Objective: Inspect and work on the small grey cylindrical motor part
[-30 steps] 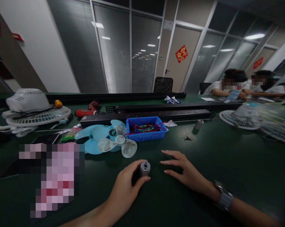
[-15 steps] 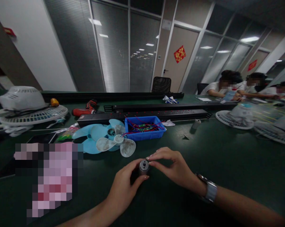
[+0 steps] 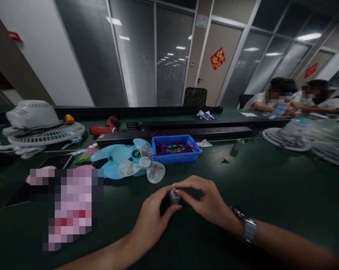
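A small grey metal cylinder [image 3: 174,198], like a little electric motor, stands upright near the table's front. My left hand [image 3: 155,212] is closed around its left side, thumb in front and fingers behind. My right hand [image 3: 204,197] comes from the right with thumb and forefinger pinched at the cylinder's top face. Whatever lies between those fingertips is too small to make out. A watch [image 3: 247,225] is on my right wrist.
Beyond my hands are blue and white fan blades [image 3: 145,163] and a blue bin [image 3: 176,155] of wired circuit boards. A red drill [image 3: 104,128], black power strips [image 3: 197,134], fan housings [image 3: 34,116] and another metal cylinder [image 3: 239,144] lie farther back. People [image 3: 282,97] sit at the far right.
My right thumb and forefinger have moved from the cylinder's right edge onto its top face. My left hand keeps its hold. The view has shifted slightly.
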Action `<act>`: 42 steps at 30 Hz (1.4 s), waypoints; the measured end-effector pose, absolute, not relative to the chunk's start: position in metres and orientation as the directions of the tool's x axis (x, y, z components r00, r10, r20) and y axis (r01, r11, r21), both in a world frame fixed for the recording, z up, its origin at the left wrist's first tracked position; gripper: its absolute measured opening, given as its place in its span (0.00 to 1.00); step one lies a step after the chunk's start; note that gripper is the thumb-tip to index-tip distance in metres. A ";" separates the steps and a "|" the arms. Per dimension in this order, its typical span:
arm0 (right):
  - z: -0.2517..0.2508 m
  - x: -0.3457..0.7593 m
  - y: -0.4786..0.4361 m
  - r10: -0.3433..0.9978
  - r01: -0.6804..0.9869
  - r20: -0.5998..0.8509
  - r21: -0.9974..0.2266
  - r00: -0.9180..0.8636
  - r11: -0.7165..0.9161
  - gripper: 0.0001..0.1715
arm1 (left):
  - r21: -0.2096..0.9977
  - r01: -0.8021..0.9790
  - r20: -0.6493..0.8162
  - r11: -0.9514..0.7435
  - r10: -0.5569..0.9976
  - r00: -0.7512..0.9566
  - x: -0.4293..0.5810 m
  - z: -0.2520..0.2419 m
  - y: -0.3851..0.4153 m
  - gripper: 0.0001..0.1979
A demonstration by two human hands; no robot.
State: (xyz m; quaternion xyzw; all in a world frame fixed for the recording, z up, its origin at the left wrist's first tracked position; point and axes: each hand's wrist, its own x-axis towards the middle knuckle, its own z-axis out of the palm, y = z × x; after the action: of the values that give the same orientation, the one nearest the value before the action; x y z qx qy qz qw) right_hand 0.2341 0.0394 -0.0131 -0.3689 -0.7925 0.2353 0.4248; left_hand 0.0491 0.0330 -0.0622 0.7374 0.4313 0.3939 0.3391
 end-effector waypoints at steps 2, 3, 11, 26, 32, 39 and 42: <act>-0.013 0.235 0.040 0.788 0.402 0.478 -0.682 -0.387 0.611 0.17 | 0.841 0.365 0.291 -0.399 0.903 0.317 0.049 -0.063 0.033 0.20; -0.014 0.235 0.040 0.791 0.406 0.469 -0.683 -0.393 0.607 0.17 | 0.842 0.364 0.291 -0.399 0.903 0.316 0.049 -0.063 0.032 0.20; -0.018 0.236 0.038 0.792 0.352 0.434 -0.727 -0.429 0.589 0.25 | 0.859 0.361 0.250 -0.363 0.913 0.322 0.049 -0.059 0.031 0.17; -0.013 0.239 0.048 0.842 0.319 0.470 -0.782 -0.264 0.536 0.04 | 0.854 0.359 0.253 -0.375 0.905 0.342 0.050 -0.057 0.032 0.19; -0.022 0.289 0.046 0.878 0.495 0.365 -0.727 -0.309 0.476 0.06 | 0.857 0.392 0.210 -0.333 0.922 0.324 0.049 -0.057 0.031 0.20; -0.053 0.315 0.037 0.890 0.588 0.224 -0.682 -0.398 0.434 0.13 | 0.850 0.409 0.211 -0.331 0.926 0.312 0.050 -0.055 0.031 0.19; -0.053 0.313 0.040 0.874 0.578 0.241 -0.671 -0.422 0.464 0.13 | 0.851 0.409 0.207 -0.329 0.926 0.314 0.049 -0.056 0.032 0.19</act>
State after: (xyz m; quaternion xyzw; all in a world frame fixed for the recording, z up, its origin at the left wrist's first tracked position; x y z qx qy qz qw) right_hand 0.3128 0.0401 -0.0529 -0.4514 -0.8043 0.2531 0.2919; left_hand 0.0493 0.0315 -0.0555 0.7290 0.4580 0.3650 0.3545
